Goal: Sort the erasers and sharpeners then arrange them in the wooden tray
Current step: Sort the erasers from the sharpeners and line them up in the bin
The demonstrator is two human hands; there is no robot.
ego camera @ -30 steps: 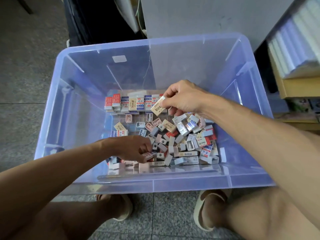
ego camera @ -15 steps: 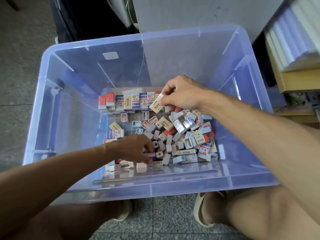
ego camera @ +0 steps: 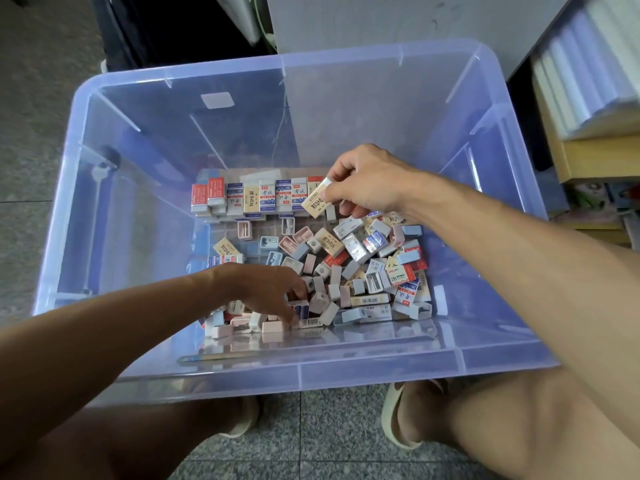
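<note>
A large translucent blue plastic bin (ego camera: 104,188) fills the middle of the frame, standing on a speckled tile floor (ego camera: 329,431). On its bottom, a row of erasers (ego camera: 256,197) in red, blue and cream sleeves stands upright side by side along the far edge, just left of centre. Below and to the right of that row lies a loose heap of erasers and small pastel sharpeners (ego camera: 360,271), jumbled at all angles.

The right hand (ego camera: 370,183) reaches in from the right side of the frame; its thumb and fingers (ego camera: 337,174) pinch a cream-sleeved eraser (ego camera: 317,201), tilted, at the right end of the standing row and above the heap. Whether it touches the row cannot be told.

The left hand (ego camera: 266,289) comes in from the lower left and rests palm-down on the near-left part of the heap, its fingers curled down among the pieces; whether they grip any one piece cannot be told.

At the bottom of the frame, two feet in pale sandals (ego camera: 398,420) show in front of the bin. A stack of white paper (ego camera: 595,71) sits on a shelf at the upper right.
</note>
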